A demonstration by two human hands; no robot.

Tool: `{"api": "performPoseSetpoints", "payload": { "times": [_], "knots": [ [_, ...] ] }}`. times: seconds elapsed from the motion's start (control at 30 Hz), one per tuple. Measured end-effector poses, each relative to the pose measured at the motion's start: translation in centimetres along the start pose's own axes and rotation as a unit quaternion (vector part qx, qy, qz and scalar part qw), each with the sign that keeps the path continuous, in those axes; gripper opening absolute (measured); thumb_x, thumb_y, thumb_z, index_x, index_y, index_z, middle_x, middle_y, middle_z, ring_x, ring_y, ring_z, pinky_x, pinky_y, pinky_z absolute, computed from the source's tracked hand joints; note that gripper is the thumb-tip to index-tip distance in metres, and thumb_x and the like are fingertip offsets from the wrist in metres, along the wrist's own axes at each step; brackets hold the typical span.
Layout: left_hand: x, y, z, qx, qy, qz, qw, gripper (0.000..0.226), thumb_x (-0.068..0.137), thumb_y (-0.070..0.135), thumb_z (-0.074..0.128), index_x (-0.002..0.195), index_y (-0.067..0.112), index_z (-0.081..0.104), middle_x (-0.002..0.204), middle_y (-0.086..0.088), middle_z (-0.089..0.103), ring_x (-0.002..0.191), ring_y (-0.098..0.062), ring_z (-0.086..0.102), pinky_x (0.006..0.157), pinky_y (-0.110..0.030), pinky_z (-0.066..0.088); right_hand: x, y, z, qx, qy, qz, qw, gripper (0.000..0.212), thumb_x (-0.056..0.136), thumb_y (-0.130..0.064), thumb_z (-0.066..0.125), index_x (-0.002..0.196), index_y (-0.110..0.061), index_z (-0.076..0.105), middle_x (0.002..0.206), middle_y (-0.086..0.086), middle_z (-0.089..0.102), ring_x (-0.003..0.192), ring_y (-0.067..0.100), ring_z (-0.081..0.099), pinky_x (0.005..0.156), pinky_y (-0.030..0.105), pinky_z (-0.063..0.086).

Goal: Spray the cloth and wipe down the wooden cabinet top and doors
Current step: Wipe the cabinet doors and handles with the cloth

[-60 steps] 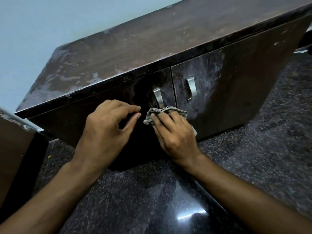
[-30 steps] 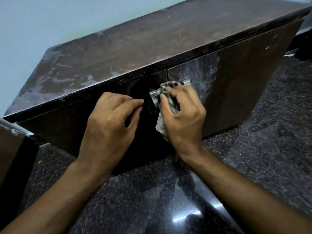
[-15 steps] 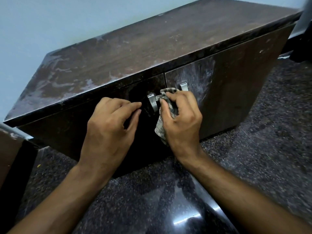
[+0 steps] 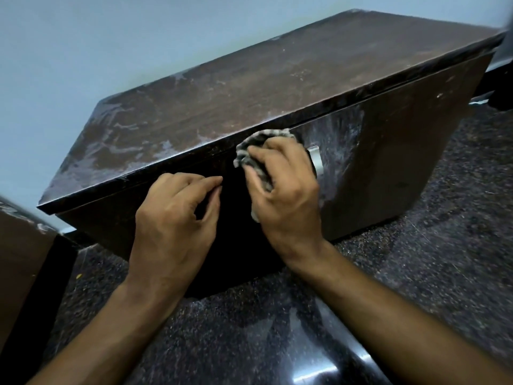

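A low dark wooden cabinet (image 4: 277,87) stands on the floor, its top streaked with pale smears. My right hand (image 4: 286,190) grips a crumpled grey patterned cloth (image 4: 255,151) and presses it against the upper part of the doors, just under the top's front edge. The cloth and hand cover the left door's handle. A metal handle (image 4: 316,162) on the right door (image 4: 374,168) shows beside my fingers, and that door carries whitish streaks. My left hand (image 4: 177,218) rests with curled fingers against the dark left door (image 4: 111,223), holding nothing.
The floor (image 4: 416,273) is dark speckled polished stone with glare near the bottom. Another brown piece of furniture (image 4: 19,259) stands at the left edge. A pale blue wall (image 4: 83,51) runs behind the cabinet. A dark object (image 4: 502,87) sits at the far right.
My right hand has slid the cloth upward from the handles to just under the top's edge. The left hand stays on the left door. The view has shifted slightly.
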State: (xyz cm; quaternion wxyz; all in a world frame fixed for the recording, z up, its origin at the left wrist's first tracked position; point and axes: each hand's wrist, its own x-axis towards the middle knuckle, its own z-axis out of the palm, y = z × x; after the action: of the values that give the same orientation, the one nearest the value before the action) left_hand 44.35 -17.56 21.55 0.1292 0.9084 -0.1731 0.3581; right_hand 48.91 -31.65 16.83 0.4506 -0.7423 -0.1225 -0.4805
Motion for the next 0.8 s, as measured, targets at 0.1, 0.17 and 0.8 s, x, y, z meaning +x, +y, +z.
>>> {"api": "performPoseSetpoints", "payload": {
  "times": [0.1,0.17,0.8],
  "knots": [
    [0.0,-0.2,-0.3,0.004,0.006,-0.005,1.0,0.014,0.09,0.011,0.07,0.101,0.006,0.077,0.092,-0.006,0.071,0.085,-0.02,0.063,0.085,-0.022,0.045,0.4,0.2,-0.2,-0.002,0.025,0.014,1.0,0.014,0.087,-0.002,0.071,0.099,0.005,0.071,0.103,0.019,0.065,0.099,0.033,0.062,0.093,0.04,0.05],
    [-0.1,-0.3,-0.5,0.003,0.014,-0.007,1.0,0.013,0.09,0.011,0.07,0.1,0.007,0.077,0.092,-0.006,0.072,0.085,-0.021,0.063,0.085,-0.024,0.046,-0.2,-0.6,0.6,-0.024,-0.01,-0.033,0.999,0.015,0.089,-0.002,0.068,0.101,0.006,0.071,0.105,0.021,0.066,0.096,0.038,0.062,0.088,0.048,0.05],
    [-0.1,0.2,-1.0,-0.003,0.005,-0.03,1.0,0.005,0.087,0.012,0.07,0.092,0.011,0.073,0.09,-0.001,0.07,0.084,-0.017,0.063,0.082,-0.022,0.045,-1.2,0.3,0.0,-0.055,-0.07,-0.082,0.993,0.019,0.092,-0.007,0.064,0.106,0.005,0.069,0.109,0.022,0.065,0.097,0.039,0.061,0.083,0.05,0.052]
  ]
}}
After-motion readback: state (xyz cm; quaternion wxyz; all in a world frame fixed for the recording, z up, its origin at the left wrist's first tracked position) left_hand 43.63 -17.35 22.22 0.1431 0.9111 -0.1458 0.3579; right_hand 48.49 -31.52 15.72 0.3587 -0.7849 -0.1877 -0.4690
